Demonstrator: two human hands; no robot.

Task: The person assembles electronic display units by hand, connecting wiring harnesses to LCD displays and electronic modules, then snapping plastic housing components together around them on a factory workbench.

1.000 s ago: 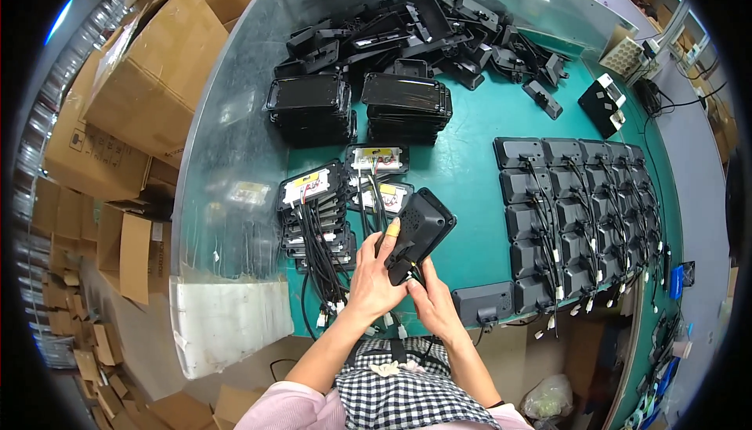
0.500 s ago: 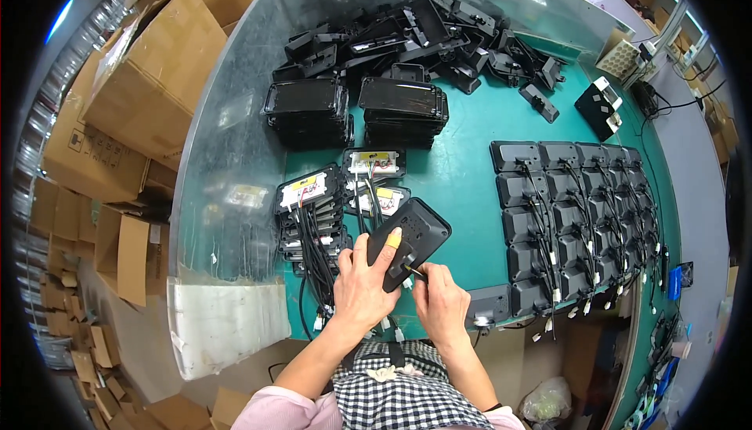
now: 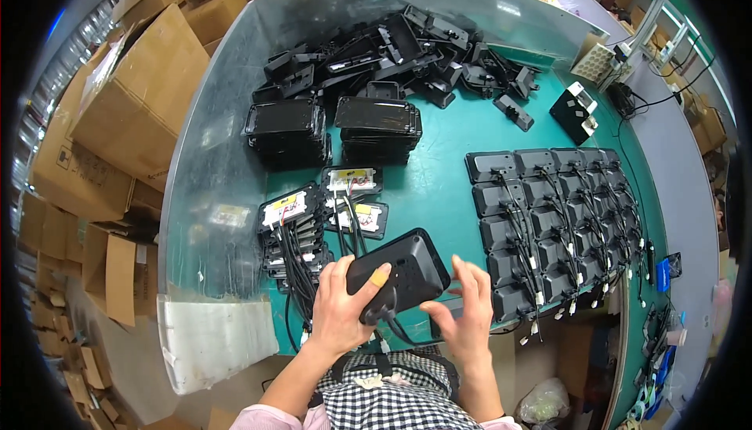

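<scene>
A black plastic housing [image 3: 411,269] is tilted above the table edge, and my left hand [image 3: 338,312] grips its left side. Yellow tape wraps the left thumb, which lies across the housing's back. A black cable [image 3: 403,332] leaves the housing's lower end and hangs below it. My right hand [image 3: 470,312] is beside the housing's right edge, thumb and fingers spread, holding nothing I can see. Just beyond the left hand are open housings with white labelled modules [image 3: 286,209] in a pile, their black cables [image 3: 296,261] trailing toward me.
Cabled black housings [image 3: 497,234] lie in rows at the right. Two stacks of black covers [image 3: 378,117] stand behind, before a heap of loose black parts [image 3: 407,46]. A metal guard [image 3: 211,132] bounds the table's left; cardboard boxes [image 3: 141,85] stand beyond.
My right hand has opened and moved right, away from the cable end it was pinching at. My left hand has turned the housing clockwise. The view has shifted slightly.
</scene>
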